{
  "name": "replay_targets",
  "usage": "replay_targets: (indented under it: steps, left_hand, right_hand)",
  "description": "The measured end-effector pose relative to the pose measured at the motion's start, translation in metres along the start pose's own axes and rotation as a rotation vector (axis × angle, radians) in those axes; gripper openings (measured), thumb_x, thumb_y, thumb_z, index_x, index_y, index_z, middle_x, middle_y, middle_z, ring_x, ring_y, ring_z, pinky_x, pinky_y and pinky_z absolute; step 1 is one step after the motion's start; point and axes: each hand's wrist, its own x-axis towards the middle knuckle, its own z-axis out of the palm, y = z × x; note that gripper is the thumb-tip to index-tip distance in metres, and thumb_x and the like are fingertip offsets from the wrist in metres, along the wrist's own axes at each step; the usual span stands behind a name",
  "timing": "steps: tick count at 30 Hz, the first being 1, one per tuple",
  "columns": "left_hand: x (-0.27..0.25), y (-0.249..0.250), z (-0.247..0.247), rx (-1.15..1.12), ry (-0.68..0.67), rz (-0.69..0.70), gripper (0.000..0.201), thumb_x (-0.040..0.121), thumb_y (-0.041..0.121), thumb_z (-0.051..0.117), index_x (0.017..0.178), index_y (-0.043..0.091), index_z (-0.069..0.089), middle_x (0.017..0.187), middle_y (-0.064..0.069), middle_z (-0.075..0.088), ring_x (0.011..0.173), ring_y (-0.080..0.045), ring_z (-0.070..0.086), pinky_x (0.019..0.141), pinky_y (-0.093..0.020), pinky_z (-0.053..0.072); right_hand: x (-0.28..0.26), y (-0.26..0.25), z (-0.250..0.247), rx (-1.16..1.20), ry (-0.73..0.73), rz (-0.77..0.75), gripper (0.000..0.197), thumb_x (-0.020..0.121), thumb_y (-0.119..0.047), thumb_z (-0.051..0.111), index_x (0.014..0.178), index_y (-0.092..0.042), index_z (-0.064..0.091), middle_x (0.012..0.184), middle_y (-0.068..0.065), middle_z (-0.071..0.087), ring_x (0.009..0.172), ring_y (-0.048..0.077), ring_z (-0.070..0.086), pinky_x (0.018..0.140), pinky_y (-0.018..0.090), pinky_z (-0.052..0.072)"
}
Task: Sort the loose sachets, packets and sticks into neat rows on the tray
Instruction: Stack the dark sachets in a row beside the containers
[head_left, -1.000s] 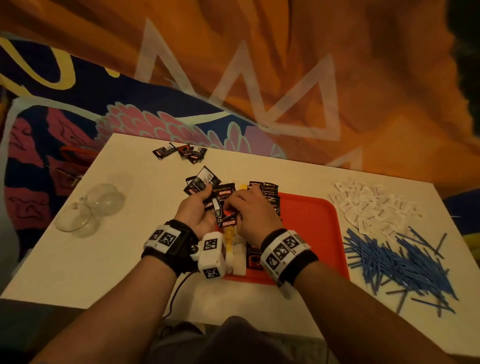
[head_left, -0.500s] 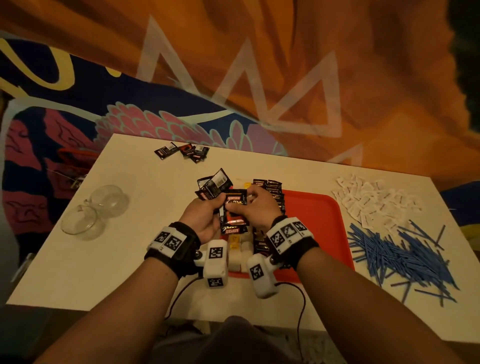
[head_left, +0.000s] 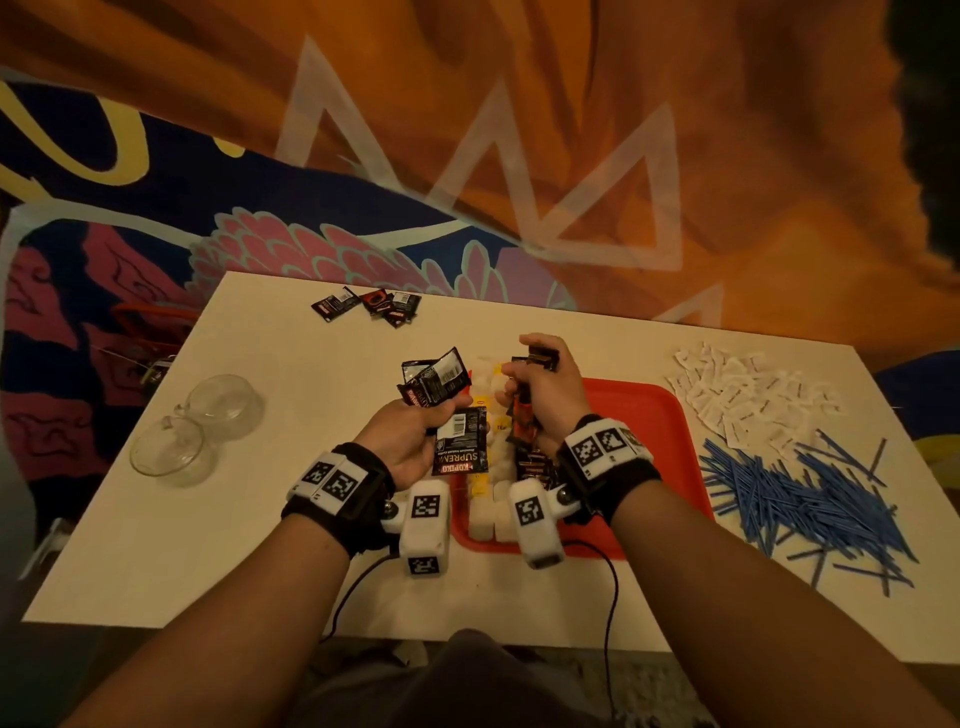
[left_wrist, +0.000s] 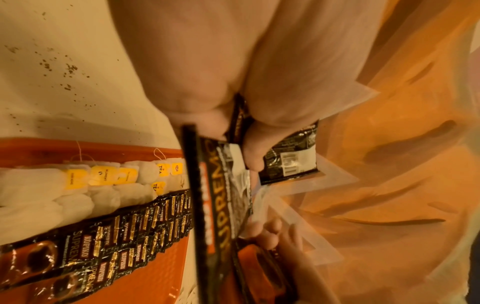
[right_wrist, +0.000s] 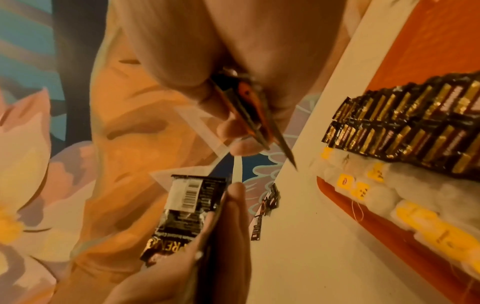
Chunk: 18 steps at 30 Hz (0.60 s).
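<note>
Spanning most of the head view, the white table (head_left: 270, 519) carries the red tray (head_left: 649, 467), where a row of white tea bags (head_left: 498, 467) lies just beside a row of black coffee sachets (left_wrist: 116, 236); a heap of blue sticks (head_left: 800, 493) and a heap of white packets (head_left: 748, 395) lie to its right, two clear glass bowls (head_left: 197, 431) to its left. Above the tray's left edge, the left hand (head_left: 410, 441) grips a fan of black sachets (head_left: 441, 389), while the right hand (head_left: 545, 395) clasps a small bunch of sachets (head_left: 524, 421) edge-on. A few loose sachets (head_left: 369, 304) lie at the table's far edge.
</note>
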Motion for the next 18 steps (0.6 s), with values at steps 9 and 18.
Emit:
replay_targets:
  steps: [9,18]
  left_hand:
    - [-0.004,-0.001,0.000,0.060,-0.077,-0.019,0.014,0.099,0.004,0.053,0.107,0.001,0.064,0.087,-0.015,0.075,0.075,-0.024,0.073,0.070,-0.035,0.062]
    - [0.010,0.000,-0.012,-0.019,0.086,0.001,0.019,0.101,0.008,0.052,0.117,0.001,0.058,0.101,-0.018,0.071,0.080,-0.028,0.072,0.075,-0.044,0.062]
  right_hand:
    - [-0.002,0.013,0.015,-0.389,-0.149,-0.187,0.013,0.082,-0.009,0.076,0.080,-0.016,0.066,0.085,0.013,0.063,0.079,0.021,0.059,0.075,0.040,0.054]
    - [-0.024,-0.004,0.009,-0.732,-0.054,-0.667,0.026,0.080,0.002,0.067,0.087,-0.023,0.063,0.090,-0.004,0.064,0.084,0.015,0.060,0.077,0.027,0.051]
